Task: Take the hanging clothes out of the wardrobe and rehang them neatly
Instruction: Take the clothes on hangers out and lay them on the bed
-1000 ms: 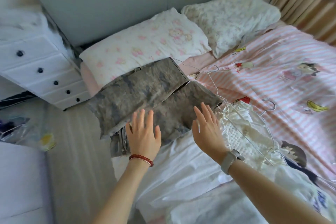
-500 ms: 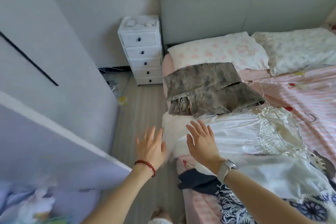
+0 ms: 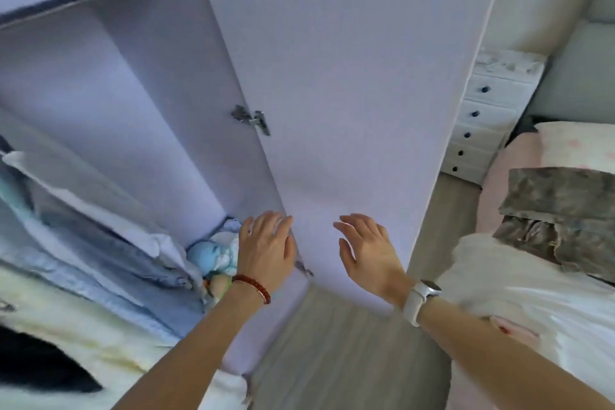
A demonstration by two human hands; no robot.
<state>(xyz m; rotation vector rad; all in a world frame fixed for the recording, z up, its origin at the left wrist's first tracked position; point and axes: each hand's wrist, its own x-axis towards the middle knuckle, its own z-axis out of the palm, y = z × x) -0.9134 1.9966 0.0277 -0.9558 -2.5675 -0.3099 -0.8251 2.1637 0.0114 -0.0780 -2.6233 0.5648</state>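
Observation:
The wardrobe stands open on the left, its white door (image 3: 349,76) swung out in front of me. Pale blue and white clothes (image 3: 83,243) hang inside at the lower left, with a cream fluffy garment (image 3: 66,326) nearest me. My left hand (image 3: 266,250) is open, fingers spread, by the door's hinged edge and holds nothing. My right hand (image 3: 369,253) is open too, empty, in front of the door. On the bed at the right lie a camouflage garment (image 3: 559,210) and white clothes (image 3: 532,303).
A blue soft toy (image 3: 213,255) sits on the wardrobe floor. A hanging rail (image 3: 60,7) runs across the top left. A white chest of drawers (image 3: 486,120) stands beyond the door, beside the bed and its pink pillow (image 3: 579,146). Wooden floor (image 3: 339,359) lies below my arms.
My view has swung left from the bed to the open wardrobe. Both hands left the clothes on the bed and now hover empty in front of the wardrobe door.

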